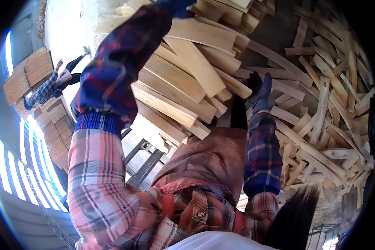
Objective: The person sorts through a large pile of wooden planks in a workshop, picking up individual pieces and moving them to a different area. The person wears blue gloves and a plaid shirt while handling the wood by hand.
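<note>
A stack of pale wooden boards (166,77) lies before me, its pieces loosely piled and fanned out, several with slightly curved edges. My left hand (178,7), in a blue glove, reaches across to the far side of the stack. The picture's upper edge cuts it off, so its grip is hidden. Beside the stack's right end is my right hand (260,91), in a dark blue and purple glove. Its fingers are apart, close to the board ends, with nothing seen in them. Plaid sleeve covers are on both forearms.
Loose wood strips (321,116) lie in a wide, tangled heap on the right. A dark metal frame (143,164) stands below the stack. At far left another person (46,89) in a checked shirt is near stacked brown blocks (29,71).
</note>
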{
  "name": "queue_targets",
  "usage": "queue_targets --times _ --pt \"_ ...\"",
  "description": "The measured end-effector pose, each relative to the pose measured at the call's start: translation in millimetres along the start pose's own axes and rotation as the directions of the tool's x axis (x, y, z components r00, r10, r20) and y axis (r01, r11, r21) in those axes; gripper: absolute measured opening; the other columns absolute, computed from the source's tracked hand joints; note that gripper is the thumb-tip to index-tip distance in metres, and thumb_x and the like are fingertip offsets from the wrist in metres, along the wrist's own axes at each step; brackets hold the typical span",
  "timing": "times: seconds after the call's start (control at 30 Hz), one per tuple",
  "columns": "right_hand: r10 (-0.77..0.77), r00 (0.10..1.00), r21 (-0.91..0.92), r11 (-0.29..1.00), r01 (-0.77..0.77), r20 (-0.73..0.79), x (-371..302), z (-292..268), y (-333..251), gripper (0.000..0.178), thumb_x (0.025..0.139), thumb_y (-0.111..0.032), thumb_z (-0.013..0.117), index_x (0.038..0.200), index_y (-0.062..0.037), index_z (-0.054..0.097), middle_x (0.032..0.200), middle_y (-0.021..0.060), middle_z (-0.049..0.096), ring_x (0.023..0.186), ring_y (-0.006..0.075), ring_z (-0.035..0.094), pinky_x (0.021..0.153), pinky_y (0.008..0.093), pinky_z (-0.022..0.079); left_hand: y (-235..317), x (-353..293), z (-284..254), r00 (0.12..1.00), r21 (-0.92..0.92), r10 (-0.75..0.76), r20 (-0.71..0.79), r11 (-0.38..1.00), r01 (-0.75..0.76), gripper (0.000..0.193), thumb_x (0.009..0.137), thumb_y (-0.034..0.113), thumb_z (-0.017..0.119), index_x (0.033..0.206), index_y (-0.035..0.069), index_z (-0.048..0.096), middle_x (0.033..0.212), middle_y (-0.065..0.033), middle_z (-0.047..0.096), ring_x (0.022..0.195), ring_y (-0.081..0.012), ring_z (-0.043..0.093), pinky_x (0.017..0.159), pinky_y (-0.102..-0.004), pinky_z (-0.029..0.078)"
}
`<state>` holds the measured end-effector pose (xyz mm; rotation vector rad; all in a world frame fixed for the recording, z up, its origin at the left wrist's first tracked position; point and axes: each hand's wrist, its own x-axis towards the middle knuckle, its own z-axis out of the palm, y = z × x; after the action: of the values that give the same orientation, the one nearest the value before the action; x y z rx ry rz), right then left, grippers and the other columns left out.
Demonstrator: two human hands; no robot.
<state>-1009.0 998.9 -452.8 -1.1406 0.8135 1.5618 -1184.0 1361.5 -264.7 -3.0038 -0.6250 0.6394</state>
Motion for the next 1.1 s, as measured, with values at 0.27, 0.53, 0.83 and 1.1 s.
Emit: queue_targets --times 0.27,0.53,0.83,1.1 --pt "-0.209 0.978 -0.283 0.939 0.196 -0.015 -31.6 78.7 18.4 0.086 0.083 -0.069 0.051 0.144 -0.0090 0.039 0.138 0.0066 0.050 0.121 0.0236 0.048 0.105 0.0334 0.031 32.3 -58.0 -48.3 0.934 -0.145 -0.314 -0.173 0.946 0.291 0.033 0.071 0.042 0.069 0.075 0.010 0.066 0.079 -0.0124 0.063 0.076 -0.0344 0.063 0.067 -0.0482 0.049" --pt "-0.104 0.994 0.060 0.993 0.106 -0.043 -14.2 -25.5 81.8 0.081 0.087 -0.061 0.052 0.139 -0.0009 0.042 0.142 0.0136 0.045 0.132 0.0255 0.040 0.110 0.0348 0.029 39.2 -44.5 -2.4 0.814 -0.673 -0.516 -0.268 0.704 0.225 0.063 0.079 0.047 0.075 0.115 -0.003 0.061 0.112 -0.0213 0.065 0.101 -0.0286 0.063 0.088 -0.0344 0.050" --pt "-0.219 0.975 -0.201 0.957 0.208 -0.032 -98.0 95.4 143.7 0.052 0.095 -0.046 0.054 0.127 -0.0046 0.058 0.114 0.0018 0.061 0.102 0.0135 0.055 0.094 0.0294 0.041 45.3 -142.9 20.4 0.877 -0.311 -0.476 -0.061 0.844 0.437 0.038 0.085 0.035 0.057 0.059 0.008 0.062 0.061 -0.0162 0.059 0.070 -0.0365 0.061 0.070 -0.0478 0.047" --pt "-0.299 0.934 -0.284 0.895 0.345 0.195 -122.2 47.1 150.5 0.062 0.100 -0.042 0.038 0.142 0.0023 0.035 0.144 0.0180 0.041 0.133 0.0248 0.039 0.115 0.0356 0.024 51.8 -225.8 35.9 0.835 -0.287 -0.306 -0.457 0.940 0.187 0.024 0.086 0.017 0.059 0.105 0.004 0.066 0.109 -0.0208 0.063 0.109 -0.0406 0.055 0.096 -0.0462 0.044"
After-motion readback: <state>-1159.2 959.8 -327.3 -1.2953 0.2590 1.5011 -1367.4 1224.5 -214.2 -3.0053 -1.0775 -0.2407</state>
